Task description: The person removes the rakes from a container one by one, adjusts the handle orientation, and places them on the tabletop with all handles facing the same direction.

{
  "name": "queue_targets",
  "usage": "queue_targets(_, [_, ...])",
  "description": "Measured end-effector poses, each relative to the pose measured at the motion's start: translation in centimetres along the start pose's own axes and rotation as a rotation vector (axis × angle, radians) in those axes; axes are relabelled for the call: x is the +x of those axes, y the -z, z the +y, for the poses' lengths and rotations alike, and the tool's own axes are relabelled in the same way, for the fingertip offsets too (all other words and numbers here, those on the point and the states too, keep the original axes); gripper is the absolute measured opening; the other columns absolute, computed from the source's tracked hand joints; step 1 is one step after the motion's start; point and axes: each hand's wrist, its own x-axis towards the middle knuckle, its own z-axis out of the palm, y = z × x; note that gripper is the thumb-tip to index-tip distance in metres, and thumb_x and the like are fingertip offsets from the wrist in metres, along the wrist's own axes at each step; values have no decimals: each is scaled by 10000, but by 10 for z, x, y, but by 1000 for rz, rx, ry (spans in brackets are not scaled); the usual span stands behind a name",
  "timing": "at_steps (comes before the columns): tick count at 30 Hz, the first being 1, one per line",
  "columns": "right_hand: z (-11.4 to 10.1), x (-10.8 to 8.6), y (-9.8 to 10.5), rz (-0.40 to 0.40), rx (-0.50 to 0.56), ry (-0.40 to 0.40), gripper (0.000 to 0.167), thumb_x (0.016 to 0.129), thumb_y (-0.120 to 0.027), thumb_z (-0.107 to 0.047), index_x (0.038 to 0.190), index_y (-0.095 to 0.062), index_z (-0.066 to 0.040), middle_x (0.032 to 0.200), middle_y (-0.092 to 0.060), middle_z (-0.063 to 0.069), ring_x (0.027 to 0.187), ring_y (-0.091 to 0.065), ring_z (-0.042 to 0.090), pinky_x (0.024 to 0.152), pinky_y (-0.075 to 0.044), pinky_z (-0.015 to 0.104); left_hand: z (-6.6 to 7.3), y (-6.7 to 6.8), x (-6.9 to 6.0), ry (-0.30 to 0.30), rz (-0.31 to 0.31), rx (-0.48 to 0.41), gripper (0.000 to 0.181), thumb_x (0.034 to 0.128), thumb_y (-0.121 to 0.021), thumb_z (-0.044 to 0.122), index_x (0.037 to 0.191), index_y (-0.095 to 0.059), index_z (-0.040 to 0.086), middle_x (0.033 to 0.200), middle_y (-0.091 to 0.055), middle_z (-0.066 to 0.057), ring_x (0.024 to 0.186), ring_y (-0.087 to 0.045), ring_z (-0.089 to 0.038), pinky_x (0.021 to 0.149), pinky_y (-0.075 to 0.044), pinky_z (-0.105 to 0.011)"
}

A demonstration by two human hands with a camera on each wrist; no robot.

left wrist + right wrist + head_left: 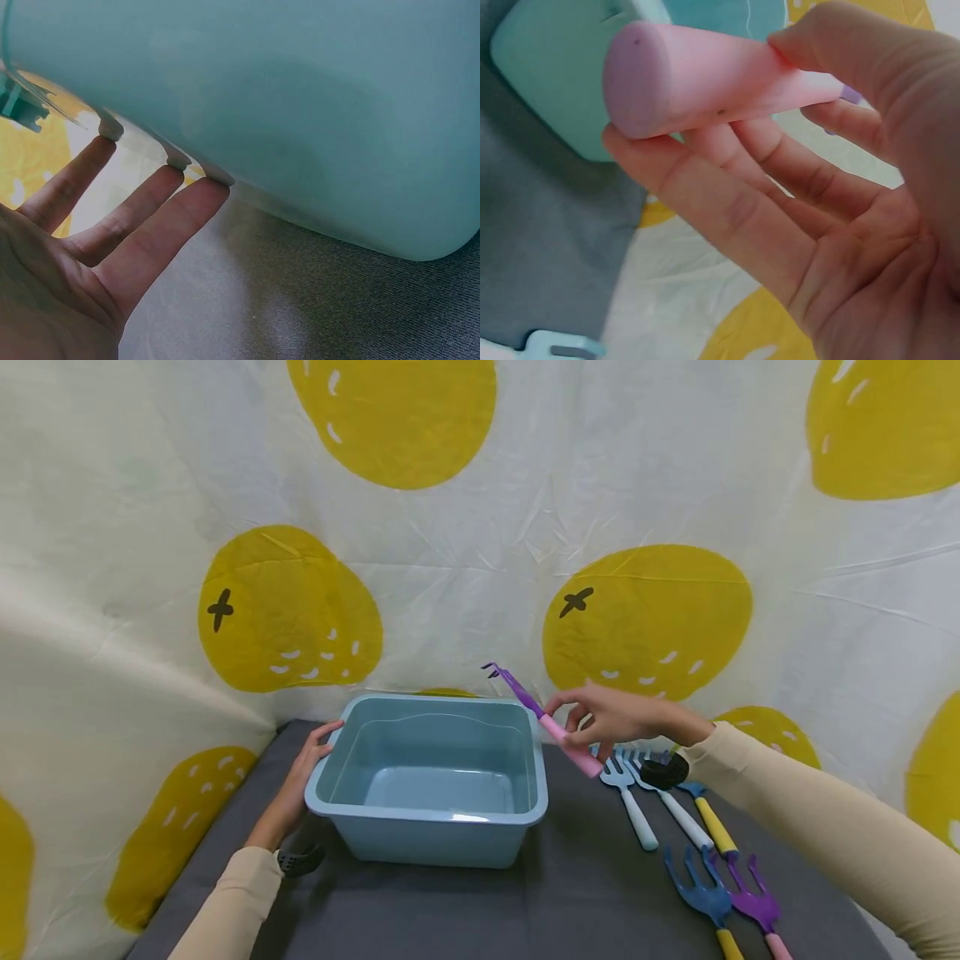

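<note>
My right hand (611, 714) pinches a small hand rake (570, 747) by its pink handle, up off the table beside the basin's right rim. Its purple neck and bent tines tilt up to the left. Seen from the right wrist, the handle's butt end (637, 81) faces the camera, with thumb and fingers on either side of it. A light blue plastic basin (427, 816) stands on the table, and its visible inside holds nothing. On its left rim rests my left hand (294, 785); in the left wrist view the fairly straight fingers (161, 232) touch the basin's edge.
Right of the basin lie several garden hand tools: light blue forks (637, 818), a yellow-handled blue tool (716, 827), a blue fork (705, 893) and a purple fork (757, 906). A lemon-print cloth (465, 602) hangs behind the dark grey tabletop (450, 910).
</note>
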Motion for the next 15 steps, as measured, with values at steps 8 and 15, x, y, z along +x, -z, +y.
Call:
queue_targets(8, [29, -34, -8, 75, 154, -38, 535, 976, -719, -169, 1422, -457, -33, 1025, -671, 175, 887, -689, 347, 668, -598, 513, 1, 6, 3, 5, -14, -22, 523, 1123, -281, 399, 1616, -251, 225, 1643, -171, -136, 1326, -370, -367, 971, -411, -385])
queue_targets(15, [65, -60, -23, 120, 259, -43, 536, 993, -688, -128, 1443, -433, 13, 1084, -674, 248, 925, -685, 395, 673, -585, 564, 1, 5, 3, 14, -35, -27, 546, 1116, -293, 445, 1618, -239, 235, 1646, -143, -124, 1343, -351, -381, 970, -409, -399])
